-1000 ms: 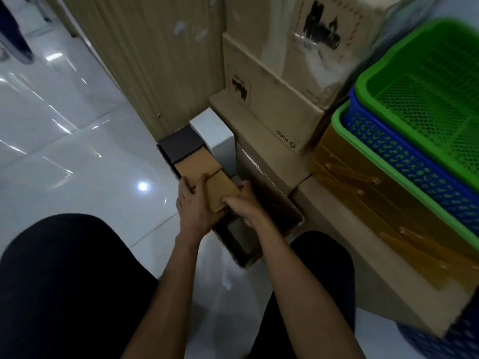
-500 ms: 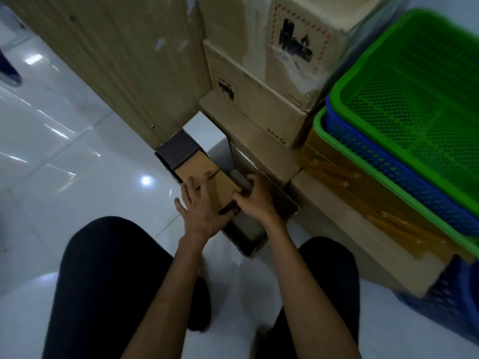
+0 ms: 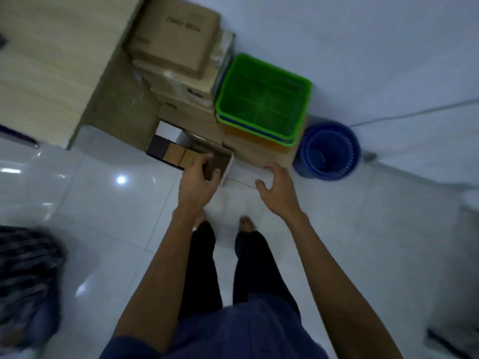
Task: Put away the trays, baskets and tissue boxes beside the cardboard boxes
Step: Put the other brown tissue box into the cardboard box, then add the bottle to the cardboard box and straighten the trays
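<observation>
Brown tissue boxes [image 3: 176, 154] sit in a row on the floor [image 3: 103, 208] beside stacked cardboard boxes [image 3: 176, 42].
Left hand [image 3: 198, 178] and right hand [image 3: 276, 189], gripping one a second ago, now hover above, loosely spread, empty.

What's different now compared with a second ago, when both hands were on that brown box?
The person rose from a crouch. The right hand let go of the tan tissue box and swung right, fingers spread. The left hand lifted too, loosely curled above it, apparently holding nothing. The tissue box, the cardboard boxes and the green basket stayed put.
</observation>
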